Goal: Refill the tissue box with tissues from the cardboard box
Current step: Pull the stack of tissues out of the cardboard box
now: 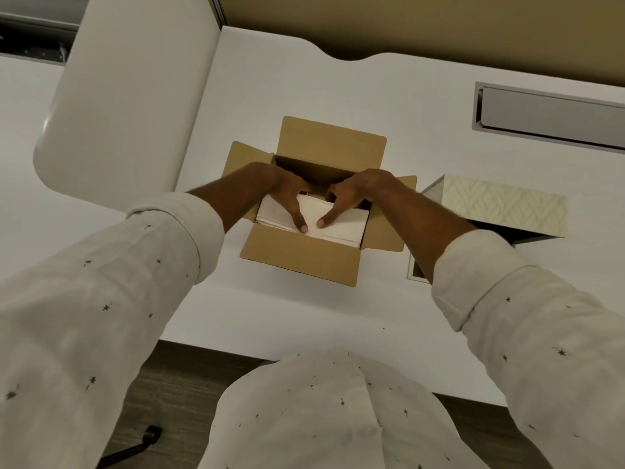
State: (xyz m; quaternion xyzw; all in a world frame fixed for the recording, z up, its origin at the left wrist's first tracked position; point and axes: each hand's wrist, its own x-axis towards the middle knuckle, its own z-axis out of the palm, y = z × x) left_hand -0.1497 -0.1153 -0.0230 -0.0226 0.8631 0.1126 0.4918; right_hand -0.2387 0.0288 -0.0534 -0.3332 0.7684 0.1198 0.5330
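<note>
An open brown cardboard box (301,262) stands in the middle of the white table, all flaps folded out. Inside lies a stack of white tissues (345,225). My left hand (287,194) and my right hand (355,192) both reach into the box, fingers curled behind the stack and thumbs pressed on its top. To the right stands the tissue box (500,204), cream with a leaf pattern, its open side dark; my right forearm crosses its near corner.
A grey recessed cable tray (548,113) sits in the table (304,316) at the far right. A white curved panel (128,96) rises at the left. A chair base (148,438) shows on the wooden floor below the table's near edge.
</note>
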